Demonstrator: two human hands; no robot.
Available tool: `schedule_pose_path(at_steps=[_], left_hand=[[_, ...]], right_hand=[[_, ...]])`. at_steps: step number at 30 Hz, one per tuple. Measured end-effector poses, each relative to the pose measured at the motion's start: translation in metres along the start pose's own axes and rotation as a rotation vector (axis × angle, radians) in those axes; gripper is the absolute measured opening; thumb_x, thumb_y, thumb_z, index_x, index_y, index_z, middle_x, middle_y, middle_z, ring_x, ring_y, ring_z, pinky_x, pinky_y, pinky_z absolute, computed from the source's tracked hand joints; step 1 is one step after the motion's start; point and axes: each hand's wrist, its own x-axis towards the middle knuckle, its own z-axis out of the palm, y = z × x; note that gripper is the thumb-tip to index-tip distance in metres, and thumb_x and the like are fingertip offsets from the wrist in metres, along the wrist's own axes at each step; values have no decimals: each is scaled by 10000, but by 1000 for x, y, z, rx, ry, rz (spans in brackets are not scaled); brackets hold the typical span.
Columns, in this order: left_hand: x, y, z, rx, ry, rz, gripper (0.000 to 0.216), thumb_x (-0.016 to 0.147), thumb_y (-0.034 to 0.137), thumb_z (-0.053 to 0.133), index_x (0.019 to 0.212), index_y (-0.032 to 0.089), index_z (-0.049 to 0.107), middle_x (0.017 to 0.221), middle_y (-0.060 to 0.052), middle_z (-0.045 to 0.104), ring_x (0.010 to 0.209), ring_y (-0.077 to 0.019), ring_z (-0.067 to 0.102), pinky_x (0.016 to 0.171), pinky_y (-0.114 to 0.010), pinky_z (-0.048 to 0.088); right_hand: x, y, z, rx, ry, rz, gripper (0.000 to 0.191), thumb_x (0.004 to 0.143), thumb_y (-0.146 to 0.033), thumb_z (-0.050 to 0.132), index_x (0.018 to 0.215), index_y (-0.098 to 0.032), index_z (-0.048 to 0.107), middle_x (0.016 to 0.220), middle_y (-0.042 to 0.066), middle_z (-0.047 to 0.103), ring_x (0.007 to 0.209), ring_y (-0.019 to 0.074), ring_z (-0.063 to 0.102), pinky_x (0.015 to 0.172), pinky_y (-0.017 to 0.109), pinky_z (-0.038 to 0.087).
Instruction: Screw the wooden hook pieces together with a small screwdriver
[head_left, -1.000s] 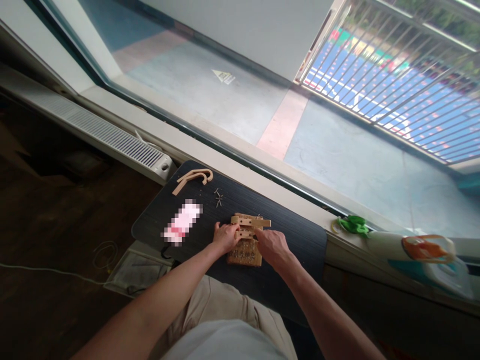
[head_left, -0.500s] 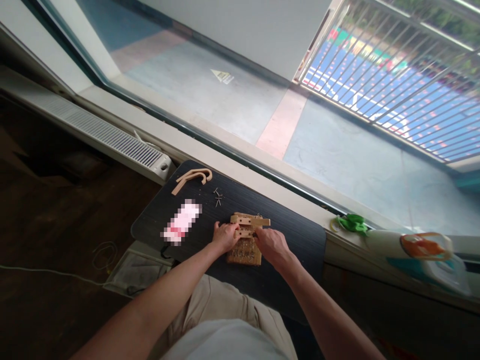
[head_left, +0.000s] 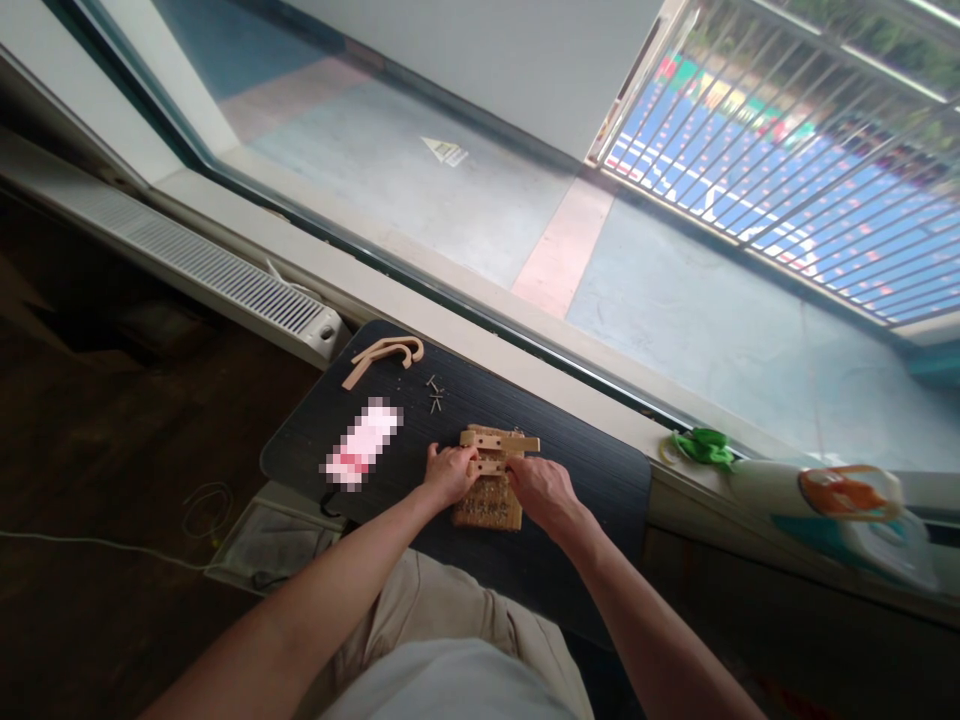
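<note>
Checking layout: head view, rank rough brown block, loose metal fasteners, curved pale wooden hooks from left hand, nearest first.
1. Rough brown block: at the left hand, extending right.
2. Loose metal fasteners: beyond, slightly left.
3. Curved pale wooden hooks: farther beyond, left.

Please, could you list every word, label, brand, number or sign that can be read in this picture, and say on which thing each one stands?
No word, brand or number can be read anywhere.
Yellowish triangular sign outside: its marks are too small and blurred to read.
Pinkish pixelated object on the dark table: any text is hidden.
Wooden block: dark marks, too small to tell whether they are text.
</note>
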Motion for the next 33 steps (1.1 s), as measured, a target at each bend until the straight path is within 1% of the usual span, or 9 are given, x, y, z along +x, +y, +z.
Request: schedule_pose_path(at_steps=[3, 5, 9, 13, 21, 25, 33], left_hand=[[0, 0, 0, 7, 4, 10, 303, 855, 341, 513, 1093, 155, 536, 1115, -67, 565, 999, -198, 551, 870, -436, 445], [0, -1, 0, 12, 6, 19, 303, 854, 340, 514, 1093, 154, 537, 1113, -67, 567, 997, -198, 553, 869, -436, 447], [0, -2, 1, 21, 10, 28, 304, 856, 337, 512, 1099, 156, 534, 1119, -68, 565, 997, -197, 554, 866, -435, 451], [0, -3, 2, 27, 7, 28, 306, 856, 336, 513, 1104, 157, 531, 1123, -69, 562, 996, -197, 555, 862, -432, 455], [1, -1, 1, 34, 4, 24, 307, 855, 334, 515, 1105, 155, 531, 1120, -69, 563, 991, -196, 557, 858, -430, 458], [0, -2, 2, 36, 12, 24, 307, 856, 335, 514, 1103, 154, 531, 1116, -68, 565, 988, -195, 558, 856, -429, 459], [2, -4, 6, 47, 20, 37, 306, 855, 333, 515, 1103, 155, 531, 1116, -69, 565, 983, -193, 561, 850, -425, 465]], right_hand=[[0, 0, 1, -3, 6, 20, 324, 911, -268, 282, 932, -195, 597, 862, 75, 677, 807, 172, 632, 678, 269, 417], [-1, 0, 0, -6, 12, 21, 305, 901, -265, 300, 936, -195, 595, 852, 76, 679, 797, 183, 635, 660, 274, 417], [-4, 1, -3, -4, 15, -15, 260, 861, -216, 358, 968, -232, 595, 886, 50, 679, 831, 189, 629, 664, 275, 411], [-4, 1, -1, 0, 6, -26, 263, 857, -188, 360, 942, -238, 604, 904, 46, 678, 847, 181, 625, 674, 270, 407], [0, 1, 7, -8, 5, 8, 260, 886, -242, 333, 933, -201, 585, 861, 69, 679, 810, 189, 635, 650, 276, 418], [-2, -1, 5, -18, 4, 0, 249, 876, -224, 346, 925, -204, 590, 845, 71, 678, 807, 192, 636, 648, 277, 416], [-4, 1, 1, -16, -8, -18, 267, 881, -229, 349, 941, -230, 608, 900, 60, 673, 847, 183, 626, 678, 275, 412]])
